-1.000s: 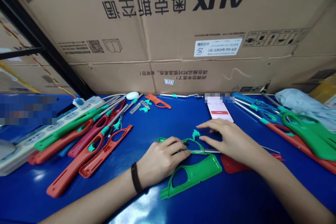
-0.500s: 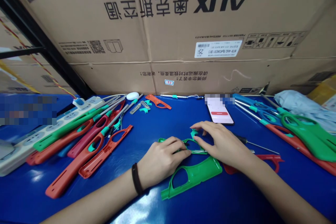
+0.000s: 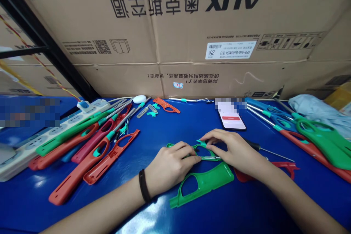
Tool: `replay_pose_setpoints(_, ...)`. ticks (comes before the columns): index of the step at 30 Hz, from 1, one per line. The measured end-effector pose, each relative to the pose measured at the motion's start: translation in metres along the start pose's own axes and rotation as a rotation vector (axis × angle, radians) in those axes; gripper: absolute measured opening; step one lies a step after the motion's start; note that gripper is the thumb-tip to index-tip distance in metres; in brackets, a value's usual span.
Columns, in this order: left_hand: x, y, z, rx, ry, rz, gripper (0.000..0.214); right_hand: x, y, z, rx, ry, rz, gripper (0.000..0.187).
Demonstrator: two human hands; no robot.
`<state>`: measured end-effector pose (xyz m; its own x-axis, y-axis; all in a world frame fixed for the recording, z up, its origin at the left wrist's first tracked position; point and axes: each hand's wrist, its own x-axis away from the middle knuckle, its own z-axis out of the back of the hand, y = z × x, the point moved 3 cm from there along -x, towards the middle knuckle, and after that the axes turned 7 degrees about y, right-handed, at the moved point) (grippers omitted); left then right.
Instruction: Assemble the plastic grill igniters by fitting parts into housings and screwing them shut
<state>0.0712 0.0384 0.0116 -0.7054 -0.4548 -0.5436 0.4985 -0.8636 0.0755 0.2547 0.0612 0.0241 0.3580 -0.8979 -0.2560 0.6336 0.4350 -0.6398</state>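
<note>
My left hand (image 3: pixel 171 168) is closed over a green lighter shell half (image 3: pixel 210 158), its fingertips pressed near the shell's finger loop and hiding much of its left part. Between the thumb and fingers of my right hand (image 3: pixel 233 151) is a small teal trigger (image 3: pixel 202 142), just above that shell's upper edge; I cannot tell whether it touches the shell. Something thin and pale lies inside the shell, too small to make out. Nearer to me, a second green shell half (image 3: pixel 212 182) lies flat with its hollow side up.
Several lighters, including an orange-red one (image 3: pixel 79 172), lie beside a white power strip (image 3: pixel 41 140) at left. More lighters (image 3: pixel 315 139) lie at right. A phone (image 3: pixel 233 120) and a screwdriver (image 3: pixel 275 154) are beyond my right hand. A cardboard box (image 3: pixel 181 44) stands behind.
My right hand has lowered slightly and turned the teal trigger from a more upright pose to a flatter one near the shell. My left hand stays on the shell.
</note>
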Motion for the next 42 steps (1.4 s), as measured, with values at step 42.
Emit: replay_pose_setpoints(42,0.000,-0.001,0.003,-0.007,0.038,0.069,0.021,0.009,-0.013,0.005,0.063,-0.122,0.063,0.022)
